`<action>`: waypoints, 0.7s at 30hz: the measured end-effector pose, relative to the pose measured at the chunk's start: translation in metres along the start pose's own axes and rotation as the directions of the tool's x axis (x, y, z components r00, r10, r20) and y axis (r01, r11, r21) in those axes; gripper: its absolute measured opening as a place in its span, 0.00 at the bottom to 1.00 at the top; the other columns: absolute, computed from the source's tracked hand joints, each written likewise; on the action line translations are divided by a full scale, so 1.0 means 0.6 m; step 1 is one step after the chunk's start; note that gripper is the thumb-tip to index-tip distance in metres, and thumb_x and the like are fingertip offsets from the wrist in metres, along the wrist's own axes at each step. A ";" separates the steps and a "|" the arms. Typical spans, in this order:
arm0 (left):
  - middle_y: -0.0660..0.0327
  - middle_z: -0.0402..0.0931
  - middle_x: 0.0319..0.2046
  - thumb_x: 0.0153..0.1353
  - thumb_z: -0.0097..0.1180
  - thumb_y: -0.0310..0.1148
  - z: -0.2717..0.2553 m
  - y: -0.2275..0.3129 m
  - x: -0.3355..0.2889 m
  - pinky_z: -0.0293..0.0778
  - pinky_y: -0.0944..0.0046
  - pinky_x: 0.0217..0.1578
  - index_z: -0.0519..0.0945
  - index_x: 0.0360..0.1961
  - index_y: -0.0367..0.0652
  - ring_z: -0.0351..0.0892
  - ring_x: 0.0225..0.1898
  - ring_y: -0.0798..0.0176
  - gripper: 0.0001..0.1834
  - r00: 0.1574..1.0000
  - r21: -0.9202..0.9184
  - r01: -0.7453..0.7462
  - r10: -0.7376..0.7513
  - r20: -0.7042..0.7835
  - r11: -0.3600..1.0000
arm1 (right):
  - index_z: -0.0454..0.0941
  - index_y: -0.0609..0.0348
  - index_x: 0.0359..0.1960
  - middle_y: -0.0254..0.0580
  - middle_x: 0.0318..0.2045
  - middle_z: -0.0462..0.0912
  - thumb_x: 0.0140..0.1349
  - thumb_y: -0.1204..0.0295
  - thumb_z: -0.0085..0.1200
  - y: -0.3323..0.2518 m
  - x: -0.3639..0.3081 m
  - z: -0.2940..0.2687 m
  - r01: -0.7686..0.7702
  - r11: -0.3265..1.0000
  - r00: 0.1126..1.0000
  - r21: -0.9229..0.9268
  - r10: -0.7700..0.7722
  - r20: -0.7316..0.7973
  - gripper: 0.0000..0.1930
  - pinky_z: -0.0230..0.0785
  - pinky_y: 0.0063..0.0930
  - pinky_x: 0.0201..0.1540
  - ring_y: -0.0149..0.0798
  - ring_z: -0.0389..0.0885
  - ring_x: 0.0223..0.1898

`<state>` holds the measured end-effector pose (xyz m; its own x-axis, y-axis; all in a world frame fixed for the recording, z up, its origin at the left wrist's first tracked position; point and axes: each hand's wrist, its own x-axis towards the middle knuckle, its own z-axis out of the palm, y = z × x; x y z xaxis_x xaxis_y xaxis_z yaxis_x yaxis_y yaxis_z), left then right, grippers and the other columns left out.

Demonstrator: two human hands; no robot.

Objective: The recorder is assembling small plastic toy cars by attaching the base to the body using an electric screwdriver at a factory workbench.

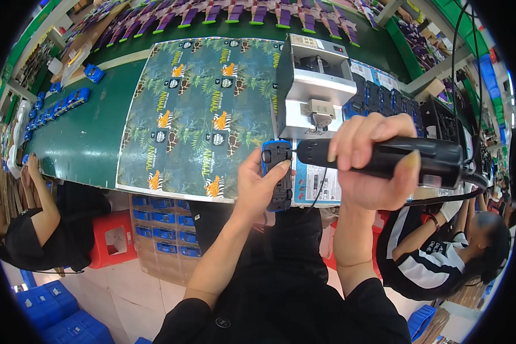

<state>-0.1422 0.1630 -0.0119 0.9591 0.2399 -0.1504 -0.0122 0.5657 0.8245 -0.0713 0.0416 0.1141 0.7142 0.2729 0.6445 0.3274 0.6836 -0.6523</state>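
My left hand (257,182) is closed around a toy car (277,153), its thumb pressed on the black underside. The car has a blue body and stands on end with its base facing right. My right hand (358,137) wraps around a black electric screwdriver (393,157) held level. The tool's tip points left and meets, or nearly meets, the car's base; a screw cannot be made out. Just beyond the car stands a silver metal screw feeder (309,86).
Printed animal-pattern sheets (195,114) cover the table's middle. Several toy cars (378,100) line up right of the feeder; more blue cars (63,106) sit at left. A cable (473,186) trails from the screwdriver. Co-workers sit on both sides, and a tray of cars (165,249) lies below.
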 end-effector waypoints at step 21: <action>0.62 0.82 0.35 0.60 0.59 0.22 0.004 0.009 -0.001 0.77 0.69 0.37 0.79 0.46 0.34 0.80 0.34 0.72 0.12 1.000 0.013 0.002 -0.003 0.027 1.000 | 0.69 0.60 0.39 0.36 0.21 0.72 0.64 0.44 0.52 0.015 -0.011 0.000 0.042 0.990 0.999 -0.132 -0.038 0.028 0.27 0.69 0.28 0.26 0.32 0.70 0.19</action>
<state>-0.1423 0.1639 -0.0063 0.9664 0.2170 -0.1377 -0.0063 0.5559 0.8312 -0.0730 0.0458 0.1040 0.6835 0.2655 0.6800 0.4357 0.5990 -0.6718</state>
